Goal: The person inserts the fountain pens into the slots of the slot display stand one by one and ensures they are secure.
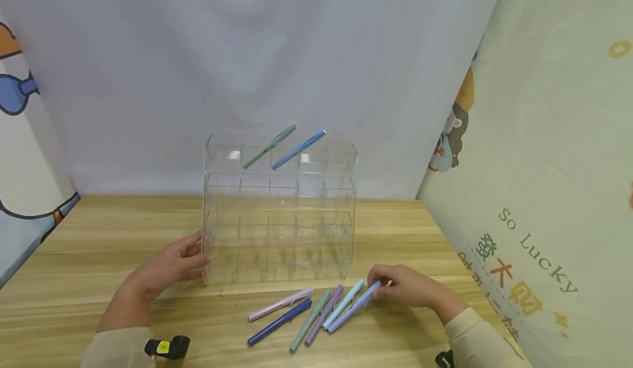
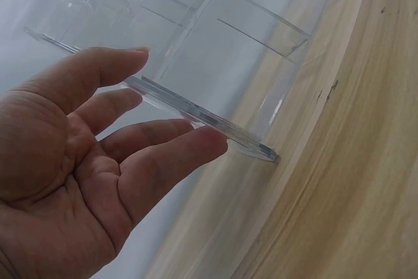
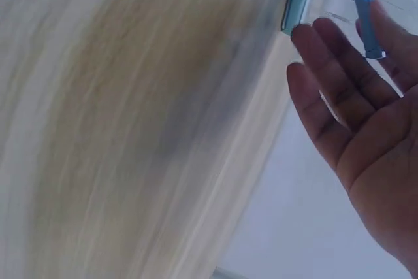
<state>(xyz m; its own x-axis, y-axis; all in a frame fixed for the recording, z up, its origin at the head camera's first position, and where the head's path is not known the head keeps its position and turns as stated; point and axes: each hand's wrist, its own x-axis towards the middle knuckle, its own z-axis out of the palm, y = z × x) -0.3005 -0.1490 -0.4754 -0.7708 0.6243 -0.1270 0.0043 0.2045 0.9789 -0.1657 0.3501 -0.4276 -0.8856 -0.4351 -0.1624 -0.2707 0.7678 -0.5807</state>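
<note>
A clear acrylic display rack (image 1: 282, 236) with tiers of small compartments stands on the table. My left hand (image 1: 170, 263) holds its left side panel (image 2: 196, 110) low down, thumb and fingers at the edge. A green pen (image 1: 269, 147) and a blue pen (image 1: 299, 149) lean in the top tier. With thumb and index finger, my right hand (image 1: 403, 286) pinches the end of a periwinkle pen (image 3: 363, 11). Beside that pen lies a light blue pen (image 1: 343, 305). Further left are purple (image 1: 323, 316), sage green (image 1: 310, 321), dark blue (image 1: 279, 322) and pink (image 1: 280, 305) pens.
The wooden table (image 1: 133, 214) ends at a pale grey cloth backdrop (image 1: 296, 55). A printed cloth (image 1: 554, 165) hangs along the right side, another (image 1: 34, 154) along the left. A black wrist device (image 1: 168, 347) sits by the left sleeve.
</note>
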